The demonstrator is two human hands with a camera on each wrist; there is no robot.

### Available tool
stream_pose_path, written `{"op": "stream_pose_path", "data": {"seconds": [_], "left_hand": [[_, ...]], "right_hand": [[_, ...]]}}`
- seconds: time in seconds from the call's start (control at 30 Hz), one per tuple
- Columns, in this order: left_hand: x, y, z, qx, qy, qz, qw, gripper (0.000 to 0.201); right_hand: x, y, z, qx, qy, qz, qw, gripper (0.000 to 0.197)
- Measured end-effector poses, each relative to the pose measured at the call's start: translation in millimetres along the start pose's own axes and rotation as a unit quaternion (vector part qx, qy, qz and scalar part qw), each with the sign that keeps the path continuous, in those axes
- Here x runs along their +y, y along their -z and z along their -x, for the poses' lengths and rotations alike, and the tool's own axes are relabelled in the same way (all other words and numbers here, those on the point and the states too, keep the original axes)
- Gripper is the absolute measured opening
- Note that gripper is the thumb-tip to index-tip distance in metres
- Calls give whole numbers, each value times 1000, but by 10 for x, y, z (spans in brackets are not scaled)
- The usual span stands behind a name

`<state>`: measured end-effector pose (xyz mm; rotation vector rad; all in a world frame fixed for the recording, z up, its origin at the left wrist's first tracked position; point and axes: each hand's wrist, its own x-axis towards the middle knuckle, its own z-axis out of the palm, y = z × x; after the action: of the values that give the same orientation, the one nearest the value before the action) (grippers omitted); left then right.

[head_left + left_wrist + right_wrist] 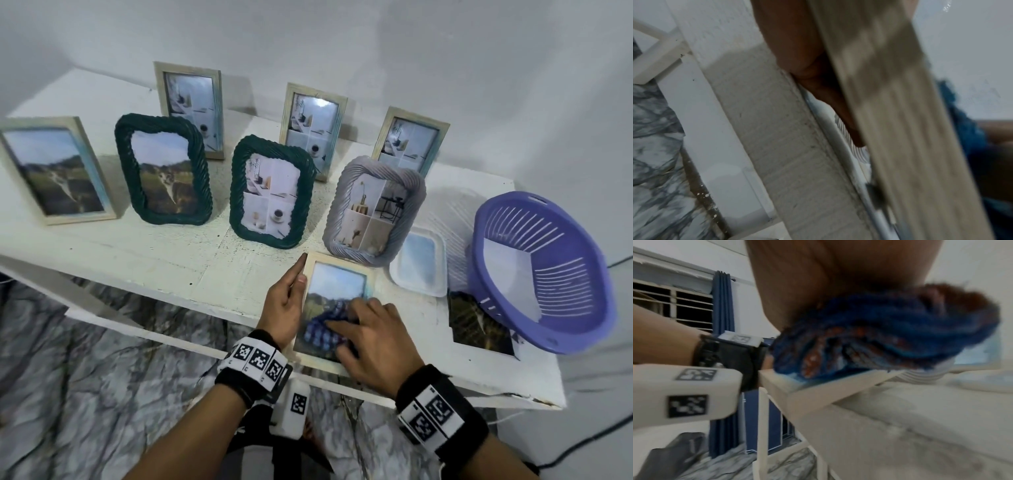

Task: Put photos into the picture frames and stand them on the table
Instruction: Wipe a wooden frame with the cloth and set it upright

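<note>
A light wooden frame point(337, 282) with a landscape photo behind its glass rests tilted at the white table's front edge point(171, 274). My left hand point(301, 270) grips its left side, thumb on the front and fingers behind. My right hand point(356, 318) holds a bunched blue checked cloth point(322, 329) against the lower glass. In the left wrist view the frame's side point(890, 129) fills the middle, with fingers point(797, 48) behind it and the cloth point(966, 129) beyond. The right wrist view has the cloth point(879, 337) pressed on the frame point(818, 394).
Several filled frames stand behind: wooden ones along the back and at far left point(54, 171), two dark green braided point(164, 171), one grey braided point(373, 209). At the right sit a white tray point(419, 263), a purple basket point(541, 274) and a loose landscape photo point(476, 325).
</note>
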<state>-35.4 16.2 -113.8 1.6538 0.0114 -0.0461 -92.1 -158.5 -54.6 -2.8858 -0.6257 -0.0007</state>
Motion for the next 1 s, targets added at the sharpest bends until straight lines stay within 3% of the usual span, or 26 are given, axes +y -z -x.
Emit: {"op": "stream_pose_path", "data": {"seconds": [0.13,0.2,0.43,0.63,0.77,0.83,0.9,1.0], "left_hand": [[-8,-7,-7,-6,6,5,1000,41],[-13,7,-9,9,7,11,1000,41],[-6,5,-7,16,7,-8,1000,40],[-38,8,-14,18,24,19,999,40],[-15,42,7,12,10,8,1000,40],[-17,26,7,10,7,-2,1000,40],[-23,19,0,11,11,-4,1000,41],[-28,28,-3,3,18,2,1000,42]], "right_hand": [[143,45,-224,15,-125,34,991,41],[60,44,-342,6,-139,12,990,44],[-94,8,-79,-42,71,-40,996,35],[-87,50,-349,-1,-59,6,998,42],[-170,33,-168,-42,54,-11,998,34],[-61,92,-55,-59,77,-4,995,32],[104,142,-55,-46,40,39,997,34],[292,194,-213,-15,-77,69,995,38]]}}
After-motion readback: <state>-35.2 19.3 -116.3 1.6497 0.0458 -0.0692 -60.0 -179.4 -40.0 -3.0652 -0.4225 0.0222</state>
